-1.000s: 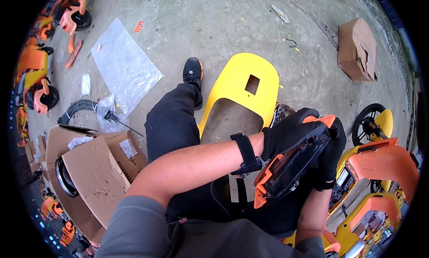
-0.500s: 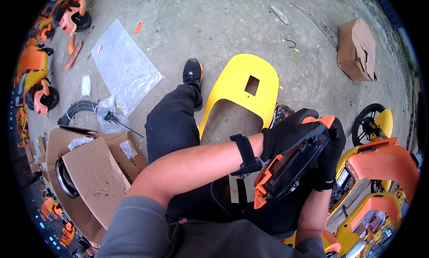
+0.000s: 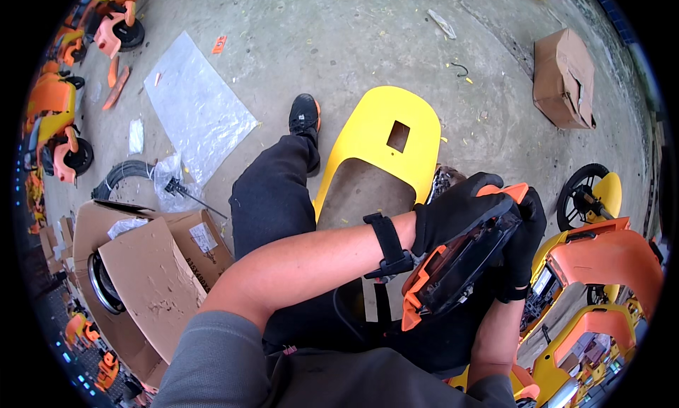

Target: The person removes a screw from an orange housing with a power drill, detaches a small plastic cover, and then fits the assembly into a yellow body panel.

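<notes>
Both my hands wear black gloves and work on a black part with orange trim (image 3: 470, 263), tilted over my lap. It may be a lamp housing, though its exact kind is unclear. My left hand (image 3: 460, 208) grips its upper side, fingers curled around the orange end. On the right side, my right hand (image 3: 525, 231) is wrapped around the same part; its fingertips are partly hidden. Just ahead of my hands lies a large yellow body panel (image 3: 368, 129) with a square hole and a wide cut-out.
At the left stands an open cardboard box (image 3: 152, 288) with a wheel rim (image 3: 105, 284) in it. A plastic sheet (image 3: 201, 107) lies on the concrete floor. To the right are orange body panels (image 3: 598, 259), a wheel (image 3: 580, 196) and another box (image 3: 564, 79).
</notes>
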A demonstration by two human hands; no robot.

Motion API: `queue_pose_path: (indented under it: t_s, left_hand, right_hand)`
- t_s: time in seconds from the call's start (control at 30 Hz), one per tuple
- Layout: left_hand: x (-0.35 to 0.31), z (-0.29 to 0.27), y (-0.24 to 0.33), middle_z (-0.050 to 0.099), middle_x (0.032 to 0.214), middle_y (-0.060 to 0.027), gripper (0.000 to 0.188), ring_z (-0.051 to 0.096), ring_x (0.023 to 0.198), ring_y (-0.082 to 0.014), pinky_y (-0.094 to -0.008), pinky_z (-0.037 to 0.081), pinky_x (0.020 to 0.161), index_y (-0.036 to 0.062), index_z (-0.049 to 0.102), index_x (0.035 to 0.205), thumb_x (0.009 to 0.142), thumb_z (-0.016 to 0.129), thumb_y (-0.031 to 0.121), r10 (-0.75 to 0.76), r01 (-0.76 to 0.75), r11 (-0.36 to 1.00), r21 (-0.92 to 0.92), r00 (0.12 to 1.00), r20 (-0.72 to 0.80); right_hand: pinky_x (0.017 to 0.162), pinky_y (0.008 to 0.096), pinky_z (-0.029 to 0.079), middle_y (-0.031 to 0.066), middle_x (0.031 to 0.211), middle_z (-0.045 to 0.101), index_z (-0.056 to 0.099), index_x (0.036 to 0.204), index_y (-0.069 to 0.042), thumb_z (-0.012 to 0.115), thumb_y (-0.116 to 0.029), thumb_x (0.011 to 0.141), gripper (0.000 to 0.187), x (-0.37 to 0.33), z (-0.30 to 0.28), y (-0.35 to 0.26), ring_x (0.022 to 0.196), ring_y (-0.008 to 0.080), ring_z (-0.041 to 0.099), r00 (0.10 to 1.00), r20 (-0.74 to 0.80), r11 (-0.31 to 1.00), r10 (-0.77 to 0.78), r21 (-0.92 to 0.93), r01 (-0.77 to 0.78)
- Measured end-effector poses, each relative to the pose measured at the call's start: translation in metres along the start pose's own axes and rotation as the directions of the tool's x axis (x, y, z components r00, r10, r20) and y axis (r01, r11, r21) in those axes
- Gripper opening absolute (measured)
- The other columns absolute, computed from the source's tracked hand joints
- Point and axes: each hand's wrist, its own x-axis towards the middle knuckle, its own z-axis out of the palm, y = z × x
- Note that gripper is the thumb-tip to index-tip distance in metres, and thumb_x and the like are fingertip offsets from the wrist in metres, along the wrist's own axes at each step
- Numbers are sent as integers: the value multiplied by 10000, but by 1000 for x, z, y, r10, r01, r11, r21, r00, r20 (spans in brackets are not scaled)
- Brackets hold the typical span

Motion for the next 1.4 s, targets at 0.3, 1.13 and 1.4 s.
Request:
queue_pose_path:
  t_s: [0.3,1.13,1.4]
  left_hand:
    - [-2,1,1,567,1134,-83,335,543,1054,-195,-318,433,959,37,570,1250,1017,553,278,88,-89,995,54,996,7]
    - [-10,1,13,557,1338,-76,449,534,1219,-137,-288,440,1036,27,451,1443,1044,529,216,-64,64,998,27,998,19]
    - [-15,6,22,603,1273,-67,411,577,1120,-135,-273,449,1004,16,514,1389,1040,537,233,-169,178,969,-174,984,64]
  right_hand:
    - [782,265,466,28,879,612,637,930,8,656,47,837,103,0,-1,-3,828,132,591,1000,15,1000,-20,-14,21]
    - [688,305,465,76,813,602,679,931,-13,728,29,766,177,3,-3,-2,758,220,611,991,19,978,-132,-159,133]
    - [662,344,480,117,817,588,606,875,-7,731,-6,788,153,3,-5,5,751,305,617,986,-8,978,-164,-129,162]
